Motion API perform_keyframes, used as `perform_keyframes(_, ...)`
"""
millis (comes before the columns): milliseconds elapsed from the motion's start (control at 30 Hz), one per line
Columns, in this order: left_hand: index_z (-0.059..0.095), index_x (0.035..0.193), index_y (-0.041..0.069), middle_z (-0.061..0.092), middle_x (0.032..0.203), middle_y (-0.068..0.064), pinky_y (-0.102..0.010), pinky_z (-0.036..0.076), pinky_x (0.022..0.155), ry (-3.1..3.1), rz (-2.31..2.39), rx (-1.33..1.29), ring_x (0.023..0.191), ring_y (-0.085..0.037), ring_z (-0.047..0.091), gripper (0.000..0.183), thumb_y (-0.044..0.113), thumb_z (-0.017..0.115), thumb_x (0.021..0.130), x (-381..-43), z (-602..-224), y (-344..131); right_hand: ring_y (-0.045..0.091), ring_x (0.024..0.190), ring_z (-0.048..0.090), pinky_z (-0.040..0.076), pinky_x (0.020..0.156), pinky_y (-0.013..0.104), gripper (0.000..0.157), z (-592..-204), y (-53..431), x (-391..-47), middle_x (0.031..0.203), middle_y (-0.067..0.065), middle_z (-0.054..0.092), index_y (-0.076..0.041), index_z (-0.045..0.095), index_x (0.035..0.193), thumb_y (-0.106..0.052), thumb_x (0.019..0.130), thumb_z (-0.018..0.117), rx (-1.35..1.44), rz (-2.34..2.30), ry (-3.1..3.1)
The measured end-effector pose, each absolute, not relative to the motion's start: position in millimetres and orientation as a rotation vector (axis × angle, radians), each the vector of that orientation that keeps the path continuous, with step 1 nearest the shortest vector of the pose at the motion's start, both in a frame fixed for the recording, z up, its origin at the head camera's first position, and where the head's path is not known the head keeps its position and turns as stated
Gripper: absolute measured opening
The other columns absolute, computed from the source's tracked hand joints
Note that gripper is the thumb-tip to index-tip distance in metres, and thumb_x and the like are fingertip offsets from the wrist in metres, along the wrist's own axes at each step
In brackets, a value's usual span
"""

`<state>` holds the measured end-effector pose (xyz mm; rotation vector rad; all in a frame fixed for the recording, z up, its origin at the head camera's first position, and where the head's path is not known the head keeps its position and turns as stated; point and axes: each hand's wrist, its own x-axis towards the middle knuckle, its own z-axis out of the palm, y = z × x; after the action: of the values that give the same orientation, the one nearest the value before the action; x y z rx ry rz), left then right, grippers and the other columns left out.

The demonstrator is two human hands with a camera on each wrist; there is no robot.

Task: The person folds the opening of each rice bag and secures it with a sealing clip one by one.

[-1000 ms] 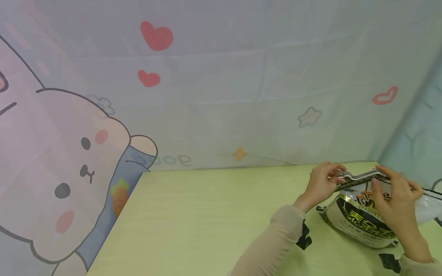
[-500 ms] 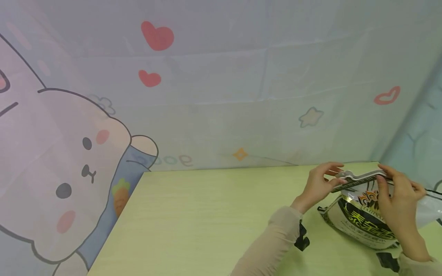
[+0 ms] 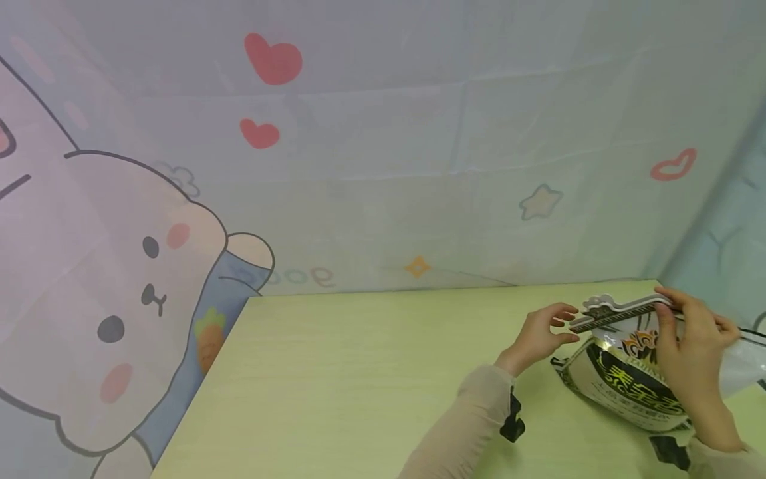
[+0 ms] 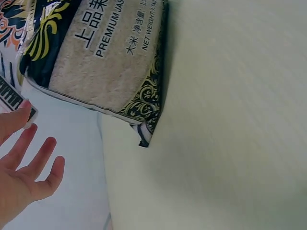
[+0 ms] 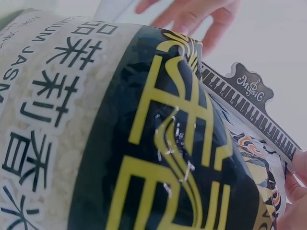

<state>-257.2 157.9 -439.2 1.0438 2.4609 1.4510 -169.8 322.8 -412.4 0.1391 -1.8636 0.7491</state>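
Observation:
A bag of jasmine rice (image 3: 628, 389), white with a dark label and yellow characters, sits at the right of the table. Along its raised top edge lies a dark piano-key ruler (image 5: 249, 111) with "Music" on its wavy back. My right hand (image 3: 694, 352) pinches the ruler's right end together with the bag top, thumb in front and fingers behind. My left hand (image 3: 534, 340) is just off the ruler's left end, fingers spread and holding nothing. In the left wrist view its thumb overlaps the ruler's tip.
The pale yellow-green table (image 3: 335, 379) stretches to the left. Behind it hangs a cloth backdrop (image 3: 383, 166) with hearts, a star and a cartoon rabbit. Clear plastic (image 3: 742, 359) sticks out right of the right hand.
My left hand has let go of the ruler's left end and drawn back left and slightly down, its fingers opening. The right hand keeps its pinch; the bag stays almost still.

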Motion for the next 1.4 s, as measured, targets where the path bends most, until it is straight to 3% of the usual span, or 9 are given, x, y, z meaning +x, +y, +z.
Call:
perform_keyframes(333,0.07,0.121,0.005,0.075,0.109,-0.013,-0.011,0.05,0.073,2.463,1.525,1.012,0.089,-0.01,0.071,0.024,0.013,0.067,0.098,-259.8,-452.5,163.1,-0.023,0.106,0.033,0.006,0.104,0.033,0.042,-414.0,324.7,-172.3,0.114,-0.033,0.039,0.02,0.058,0.115,-0.02,0.108,0.048,0.145,0.748,-1.834)
perform_keyframes(667,0.072,0.109,0.003,0.074,0.101,-0.012,-0.01,0.046,0.06,2.473,1.585,0.979,0.079,-0.011,0.073,0.014,0.009,0.066,0.098,-260.3,-453.0,169.1,-0.023,0.105,0.035,0.008,0.102,0.031,0.045,-414.8,324.4,-174.8,0.115,-0.039,0.041,0.019,0.06,0.111,-0.024,0.108,0.05,0.155,0.764,-1.804)
perform_keyframes(900,0.071,0.106,0.0,0.075,0.1,-0.014,-0.009,0.048,0.06,2.444,1.603,1.001,0.074,-0.013,0.074,0.012,0.007,0.065,0.098,-261.7,-452.0,169.3,-0.023,0.104,0.034,0.006,0.103,0.031,0.047,-414.5,325.5,-174.8,0.114,-0.039,0.042,0.019,0.059,0.111,-0.027,0.108,0.048,0.149,0.756,-1.815)
perform_keyframes(1000,0.071,0.106,0.0,0.075,0.099,-0.015,-0.009,0.048,0.06,2.445,1.602,1.008,0.071,-0.01,0.072,0.012,0.008,0.065,0.099,-261.6,-452.1,169.5,-0.022,0.105,0.032,0.006,0.103,0.032,0.049,-414.1,324.8,-174.0,0.113,-0.031,0.043,0.019,0.059,0.112,-0.028,0.109,0.047,0.14,0.741,-1.826)
perform_keyframes(1067,0.072,0.106,0.0,0.075,0.099,-0.015,-0.009,0.048,0.06,2.449,1.599,1.011,0.069,-0.007,0.07,0.012,0.008,0.065,0.099,-261.5,-452.2,169.6,-0.02,0.104,0.032,0.006,0.103,0.031,0.052,-413.5,324.6,-173.8,0.102,-0.016,0.056,0.019,0.059,0.112,-0.031,0.109,0.045,0.137,0.73,-1.827)
perform_keyframes(1167,0.072,0.105,0.001,0.075,0.098,-0.014,-0.009,0.047,0.058,2.452,1.597,1.008,0.066,-0.004,0.067,0.012,0.009,0.065,0.099,-261.0,-452.0,169.4,0.005,0.091,0.049,0.006,0.104,0.033,0.057,-412.5,324.3,-174.2,0.091,0.022,0.062,0.018,0.059,0.11,-0.036,0.109,0.042,0.137,0.685,-1.829)
perform_keyframes(1233,0.072,0.105,0.001,0.075,0.097,-0.014,-0.01,0.046,0.057,2.454,1.596,1.006,0.065,-0.003,0.065,0.012,0.009,0.065,0.099,-260.7,-451.8,169.1,0.028,0.085,0.052,0.006,0.105,0.035,0.06,-412.0,324.7,-174.5,0.094,0.038,0.058,0.018,0.06,0.11,-0.039,0.109,0.041,0.137,0.652,-1.828)
perform_keyframes(1300,0.072,0.104,0.001,0.074,0.096,-0.014,-0.01,0.046,0.056,2.452,1.6,1.004,0.064,-0.002,0.064,0.012,0.009,0.065,0.099,-260.3,-451.6,168.8,0.049,0.085,0.046,0.006,0.106,0.037,0.061,-411.7,325.1,-174.7,0.093,0.039,0.058,0.018,0.061,0.109,-0.04,0.109,0.041,0.139,0.624,-1.827)
perform_keyframes(1400,0.072,0.103,0.001,0.074,0.094,-0.013,-0.01,0.046,0.057,2.452,1.604,1.005,0.064,-0.002,0.063,0.011,0.009,0.064,0.099,-259.8,-451.4,168.8,0.053,0.086,0.047,0.007,0.107,0.04,0.062,-411.5,325.8,-174.7,0.093,0.039,0.059,0.017,0.062,0.108,-0.042,0.109,0.041,0.131,0.612,-1.822)
